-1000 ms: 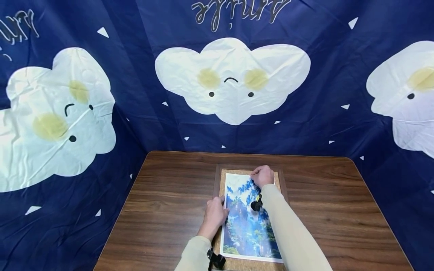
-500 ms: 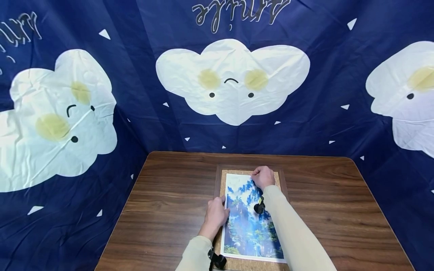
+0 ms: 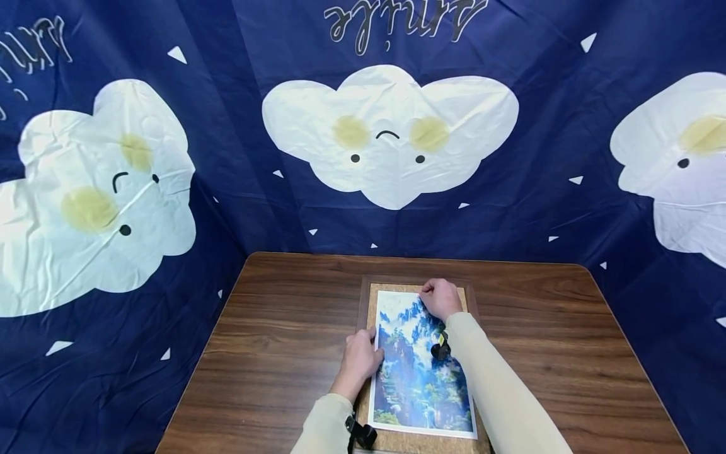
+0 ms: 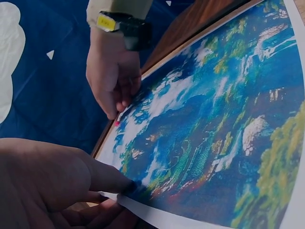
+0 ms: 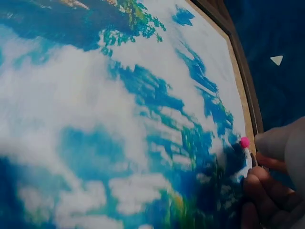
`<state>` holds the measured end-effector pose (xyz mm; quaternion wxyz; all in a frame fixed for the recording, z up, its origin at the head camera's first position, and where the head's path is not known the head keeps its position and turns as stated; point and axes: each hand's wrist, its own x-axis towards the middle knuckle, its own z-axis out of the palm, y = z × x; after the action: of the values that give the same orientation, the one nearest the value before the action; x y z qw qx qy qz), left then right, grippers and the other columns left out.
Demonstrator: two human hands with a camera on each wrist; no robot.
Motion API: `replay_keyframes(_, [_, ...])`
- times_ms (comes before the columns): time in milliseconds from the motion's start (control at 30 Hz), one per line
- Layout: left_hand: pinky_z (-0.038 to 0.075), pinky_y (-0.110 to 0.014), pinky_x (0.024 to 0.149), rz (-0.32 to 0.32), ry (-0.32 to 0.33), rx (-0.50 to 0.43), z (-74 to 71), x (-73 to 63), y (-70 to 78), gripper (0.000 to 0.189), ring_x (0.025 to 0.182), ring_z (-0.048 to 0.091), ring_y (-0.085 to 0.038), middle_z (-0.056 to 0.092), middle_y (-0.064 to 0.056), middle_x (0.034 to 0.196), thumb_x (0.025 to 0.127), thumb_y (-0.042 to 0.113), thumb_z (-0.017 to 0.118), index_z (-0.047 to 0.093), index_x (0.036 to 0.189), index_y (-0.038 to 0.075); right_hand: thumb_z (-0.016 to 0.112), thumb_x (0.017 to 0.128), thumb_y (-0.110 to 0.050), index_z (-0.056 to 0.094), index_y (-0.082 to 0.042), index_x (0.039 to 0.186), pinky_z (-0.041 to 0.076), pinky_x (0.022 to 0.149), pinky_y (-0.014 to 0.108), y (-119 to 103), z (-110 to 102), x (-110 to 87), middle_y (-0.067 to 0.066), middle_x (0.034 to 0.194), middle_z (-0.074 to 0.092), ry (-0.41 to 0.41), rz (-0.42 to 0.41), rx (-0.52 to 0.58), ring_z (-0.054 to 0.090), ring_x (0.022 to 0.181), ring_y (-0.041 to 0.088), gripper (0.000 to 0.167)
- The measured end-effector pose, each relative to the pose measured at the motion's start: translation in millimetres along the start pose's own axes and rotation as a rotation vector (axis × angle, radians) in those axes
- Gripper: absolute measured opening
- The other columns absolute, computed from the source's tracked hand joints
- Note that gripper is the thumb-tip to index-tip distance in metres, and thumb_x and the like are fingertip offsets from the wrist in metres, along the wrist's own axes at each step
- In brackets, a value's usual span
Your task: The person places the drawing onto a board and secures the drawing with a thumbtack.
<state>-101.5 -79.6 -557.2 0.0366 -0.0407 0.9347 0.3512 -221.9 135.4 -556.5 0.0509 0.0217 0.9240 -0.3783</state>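
A landscape print point(image 3: 416, 372) in blue, white and green lies on a cork board point(image 3: 422, 442) with a brown wooden frame. My left hand point(image 3: 361, 358) rests at the print's left edge, its thumb on the paper; the left wrist view shows its other fingers point(image 4: 97, 214) low beside the edge, partly hidden. At the print's top edge, my right hand point(image 3: 441, 299) has thumb and fingertips drawn together at a pushpin with a pink head point(image 5: 244, 142). The pink head shows just beside the fingertips in both wrist views; the pin's point is hidden.
The board lies on a dark wooden table point(image 3: 283, 328). Behind and at both sides hangs a navy cloth point(image 3: 227, 126) printed with white clouds. Small black cameras point(image 3: 362, 432) are strapped to both wrists.
My right wrist and forearm have shifted slightly to the right while the fingertips stay at the top edge. The left hand and the print keep their places.
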Motion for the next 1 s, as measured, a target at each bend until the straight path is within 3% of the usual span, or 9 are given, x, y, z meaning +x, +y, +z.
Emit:
replay_keyframes(367, [0.053,-0.056,0.1,-0.038,-0.015,-0.017,-4.8,5.9,-1.9,0.053,0.122,0.06,-0.052,0.069,-0.029,0.129,0.088,0.016,0.084,0.068,0.136,-0.001,0.068,0.102,-0.02,0.074,-0.002,0.121,0.054,0.083,0.044,17,-24,-24.7,0.005,0.098,0.071,-0.019,-0.16,0.109,0.063,0.084,0.02,0.026])
replay_keyframes(600, [0.049,-0.058,0.105,-0.05,-0.037,-0.023,-10.6,9.4,-4.3,0.059,0.126,0.056,-0.054,0.066,-0.029,0.133,0.088,0.019,0.084,0.065,0.138,-0.004,0.069,0.103,-0.022,0.071,-0.002,0.128,0.055,0.084,0.043,38,-45,-46.2,0.007,0.103,0.072,0.002,-0.182,0.14,0.065,0.089,0.02,0.032])
replay_keyframes(833, [0.048,-0.06,0.106,-0.057,-0.078,-0.052,-22.8,6.2,-6.9,0.063,0.131,0.052,-0.055,0.063,-0.03,0.137,0.089,0.024,0.084,0.063,0.141,-0.005,0.069,0.103,-0.022,0.072,-0.004,0.125,0.055,0.082,0.038,62,-59,-70.5,0.004,0.103,0.073,0.061,-0.185,0.058,0.067,0.091,0.017,0.029])
replay_keyframes(900, [0.052,-0.057,0.101,-0.026,-0.102,-0.061,-27.4,4.6,-10.5,0.065,0.12,0.062,-0.047,0.072,-0.025,0.121,0.09,0.024,0.083,0.061,0.143,-0.005,0.069,0.103,-0.021,0.073,-0.003,0.123,0.055,0.081,0.039,68,-61,-77.8,0.003,0.101,0.072,0.088,-0.206,0.03,0.066,0.089,0.017,0.027])
replay_keyframes(1000, [0.056,-0.051,0.093,0.045,-0.13,-0.067,-34.9,2.4,-18.5,0.065,0.098,0.07,-0.029,0.077,-0.008,0.095,0.091,0.024,0.081,0.059,0.144,-0.006,0.071,0.101,-0.02,0.072,-0.002,0.121,0.054,0.08,0.04,76,-64,-89.4,0.003,0.1,0.071,0.122,-0.25,-0.019,0.065,0.088,0.017,0.027])
